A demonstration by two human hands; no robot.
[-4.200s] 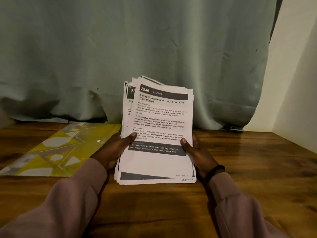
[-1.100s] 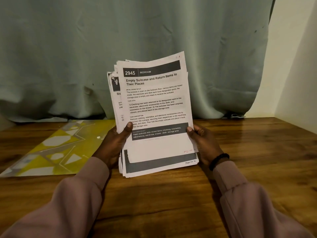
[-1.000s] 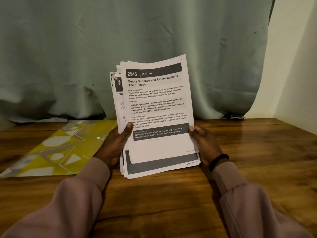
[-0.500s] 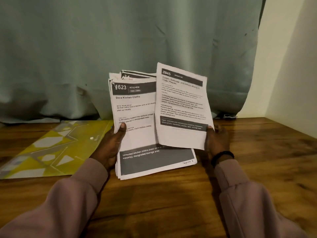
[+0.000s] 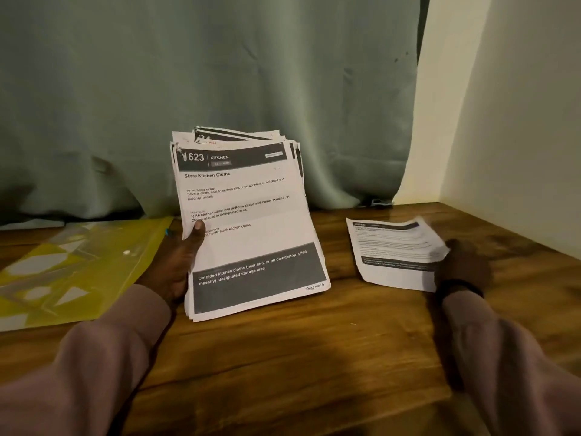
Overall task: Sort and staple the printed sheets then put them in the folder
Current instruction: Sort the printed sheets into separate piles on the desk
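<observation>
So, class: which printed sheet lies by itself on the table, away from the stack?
The single sheet at the right hand, flat on the wooden table; the others stay stacked in the left hand.

place: home room, likely a desk corner | cues: wooden table point(image 5: 314, 357) sitting against a green curtain point(image 5: 220, 73) that is hanging down to the tabletop | cream wall point(image 5: 518, 121) closing in the right side | dim warm light falling across it | papers point(image 5: 248, 221) and folder point(image 5: 72, 272) lying out

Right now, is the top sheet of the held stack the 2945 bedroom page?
No: the stack in the left hand shows "1623 KITCHEN" on top, and a single sheet lies apart by the right hand.
</observation>
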